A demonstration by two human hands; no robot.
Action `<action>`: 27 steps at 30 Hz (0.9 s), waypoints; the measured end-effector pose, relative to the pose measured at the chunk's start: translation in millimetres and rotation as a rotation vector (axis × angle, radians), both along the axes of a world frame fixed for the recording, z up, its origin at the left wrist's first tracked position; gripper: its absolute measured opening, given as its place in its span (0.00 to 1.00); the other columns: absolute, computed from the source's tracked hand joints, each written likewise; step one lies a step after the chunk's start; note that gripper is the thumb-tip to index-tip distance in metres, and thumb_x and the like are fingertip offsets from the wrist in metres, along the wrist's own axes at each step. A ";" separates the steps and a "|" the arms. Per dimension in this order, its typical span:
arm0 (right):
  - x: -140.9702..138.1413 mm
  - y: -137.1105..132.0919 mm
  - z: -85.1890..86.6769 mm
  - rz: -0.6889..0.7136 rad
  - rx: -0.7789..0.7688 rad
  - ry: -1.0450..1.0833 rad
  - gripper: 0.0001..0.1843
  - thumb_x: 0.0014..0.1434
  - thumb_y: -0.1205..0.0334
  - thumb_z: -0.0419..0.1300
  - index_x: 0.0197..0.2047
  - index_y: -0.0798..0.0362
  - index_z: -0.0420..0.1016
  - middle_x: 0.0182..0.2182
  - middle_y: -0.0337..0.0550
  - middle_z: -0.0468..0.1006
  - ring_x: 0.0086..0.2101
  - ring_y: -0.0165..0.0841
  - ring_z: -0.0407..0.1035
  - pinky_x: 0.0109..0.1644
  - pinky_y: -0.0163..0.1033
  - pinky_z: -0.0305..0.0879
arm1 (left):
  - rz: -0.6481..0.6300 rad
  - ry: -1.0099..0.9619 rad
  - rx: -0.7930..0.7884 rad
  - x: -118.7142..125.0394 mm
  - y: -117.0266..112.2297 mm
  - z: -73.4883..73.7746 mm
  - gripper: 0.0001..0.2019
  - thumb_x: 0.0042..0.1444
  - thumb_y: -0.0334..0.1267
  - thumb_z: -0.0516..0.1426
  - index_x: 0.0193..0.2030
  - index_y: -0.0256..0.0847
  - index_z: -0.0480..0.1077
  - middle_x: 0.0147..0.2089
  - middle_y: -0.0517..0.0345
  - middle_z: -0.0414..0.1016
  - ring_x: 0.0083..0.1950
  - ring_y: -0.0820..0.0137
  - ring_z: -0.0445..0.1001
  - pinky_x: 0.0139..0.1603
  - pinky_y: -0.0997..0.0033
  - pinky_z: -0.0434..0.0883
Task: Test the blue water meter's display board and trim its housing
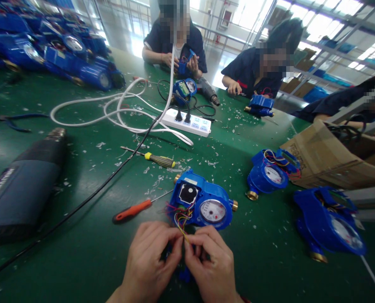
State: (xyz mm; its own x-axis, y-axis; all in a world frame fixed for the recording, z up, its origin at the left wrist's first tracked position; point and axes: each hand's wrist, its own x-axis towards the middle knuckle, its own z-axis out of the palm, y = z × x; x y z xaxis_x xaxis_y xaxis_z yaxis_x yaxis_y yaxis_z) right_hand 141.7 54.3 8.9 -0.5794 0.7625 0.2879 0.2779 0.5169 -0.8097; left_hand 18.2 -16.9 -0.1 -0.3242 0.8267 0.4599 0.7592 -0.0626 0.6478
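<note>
A blue water meter (203,198) with a round dial and brass ends lies on the green table just beyond my hands. Thin coloured wires (183,221) run out of its open box toward me. My left hand (152,256) pinches the wires between thumb and forefinger. Close against it, my right hand (209,261) pinches the same yellow wire, the fingertips nearly touching. Some blue part (185,274) shows below and between the hands, mostly hidden. An orange-handled screwdriver (132,211) lies left of the meter, its shaft tip reaching the casing.
A heat gun (26,181) lies at left, near blue-handled pliers (26,120). A yellow screwdriver (160,160), white power strip (187,122) and loose cables cross the middle. More meters (268,172) and a cardboard box (335,155) are at right. Co-workers (178,46) sit opposite; meters (55,50) are heaped far left.
</note>
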 end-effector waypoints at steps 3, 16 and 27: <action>0.3 1.1 0.5 -0.009 -0.042 -0.001 0.08 0.53 0.72 0.55 0.28 0.56 0.76 0.23 0.41 0.69 0.19 0.26 0.62 0.21 0.30 0.60 | -0.025 -0.005 -0.011 -2.4 -0.2 0.0 0.05 0.52 0.28 0.57 0.34 0.40 0.67 0.30 0.62 0.73 0.32 0.73 0.69 0.36 0.70 0.63; -0.2 -0.6 -4.2 -0.040 -0.141 0.010 0.08 0.51 0.70 0.57 0.23 0.55 0.74 0.21 0.37 0.66 0.18 0.25 0.59 0.20 0.30 0.56 | -0.011 -0.016 -0.051 -2.2 -0.7 0.6 0.03 0.52 0.29 0.55 0.30 0.40 0.66 0.27 0.62 0.71 0.31 0.72 0.69 0.33 0.71 0.65; 2.3 4.8 1.9 -0.017 -0.450 -0.018 0.07 0.53 0.65 0.58 0.26 0.54 0.75 0.25 0.39 0.68 0.21 0.26 0.60 0.22 0.31 0.56 | -0.128 -0.170 -0.235 -11.1 -5.3 -2.6 0.04 0.58 0.33 0.51 0.37 0.42 0.66 0.33 0.58 0.69 0.35 0.70 0.69 0.35 0.70 0.67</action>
